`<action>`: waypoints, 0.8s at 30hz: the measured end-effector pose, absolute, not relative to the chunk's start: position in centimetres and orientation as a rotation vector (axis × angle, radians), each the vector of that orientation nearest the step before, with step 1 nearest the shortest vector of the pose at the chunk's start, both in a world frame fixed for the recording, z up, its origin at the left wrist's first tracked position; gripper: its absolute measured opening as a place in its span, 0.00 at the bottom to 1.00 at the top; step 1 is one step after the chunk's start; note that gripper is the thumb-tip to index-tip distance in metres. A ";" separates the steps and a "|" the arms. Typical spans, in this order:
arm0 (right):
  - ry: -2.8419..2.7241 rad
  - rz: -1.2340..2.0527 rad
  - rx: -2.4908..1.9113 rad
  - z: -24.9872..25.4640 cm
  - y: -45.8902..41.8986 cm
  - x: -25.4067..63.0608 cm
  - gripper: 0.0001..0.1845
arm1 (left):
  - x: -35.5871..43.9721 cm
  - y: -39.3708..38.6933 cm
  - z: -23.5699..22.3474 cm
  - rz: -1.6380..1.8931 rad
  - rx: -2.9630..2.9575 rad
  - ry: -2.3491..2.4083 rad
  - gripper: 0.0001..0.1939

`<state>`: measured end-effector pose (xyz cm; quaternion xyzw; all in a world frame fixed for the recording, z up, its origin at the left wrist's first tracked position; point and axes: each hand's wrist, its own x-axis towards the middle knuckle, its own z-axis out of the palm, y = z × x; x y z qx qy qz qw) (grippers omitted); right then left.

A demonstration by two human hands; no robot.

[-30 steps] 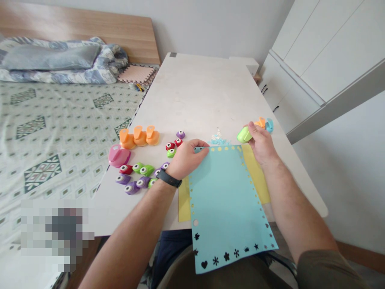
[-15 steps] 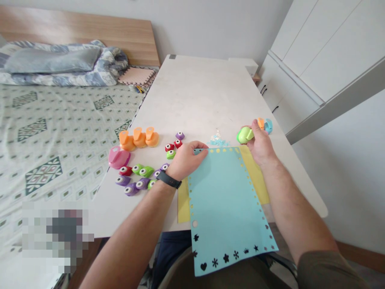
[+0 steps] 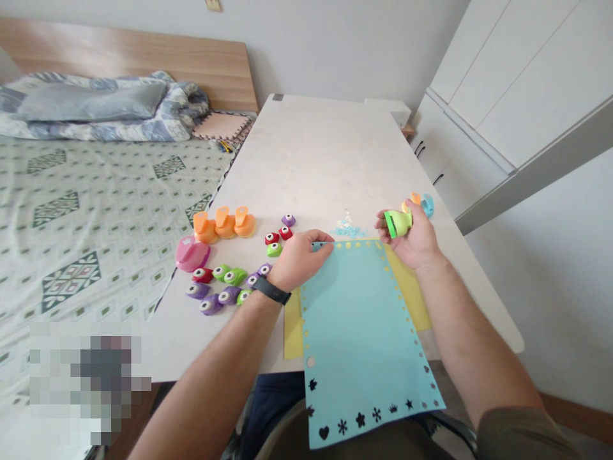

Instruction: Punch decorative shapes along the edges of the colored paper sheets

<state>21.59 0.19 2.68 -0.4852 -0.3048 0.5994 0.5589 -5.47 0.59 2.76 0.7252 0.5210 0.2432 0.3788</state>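
Left hand (image 3: 301, 259) pinching blue sheet (image 3: 354, 319), right hand (image 3: 422, 241) gripping punch (image 3: 401, 223), yellow sheet (image 3: 293, 329) mostly hidden

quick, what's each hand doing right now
Left hand: closed, pinching the blue paper at its far edge.
Right hand: closed, holding a green punch.

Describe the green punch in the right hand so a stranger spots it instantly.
Find the long white table, then the light-blue sheet with holes along its edges at the near end. By that sheet's far right corner, the right hand holds the lime-green punch. It alone is held; the smaller green punches lie on the table, left of the sheet.
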 end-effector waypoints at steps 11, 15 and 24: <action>-0.684 1.602 -1.031 3.4 -0.2 21.6 0.31 | -5.5 0.3 2.7 0.609 1.866 1.292 0.17; -0.678 1.665 -1.002 3.6 -0.3 21.6 0.31 | -5.5 0.3 2.8 0.605 1.863 1.295 0.17; -0.682 1.561 -1.028 3.0 0.3 21.4 0.34 | -5.4 0.2 3.0 0.622 1.870 1.277 0.16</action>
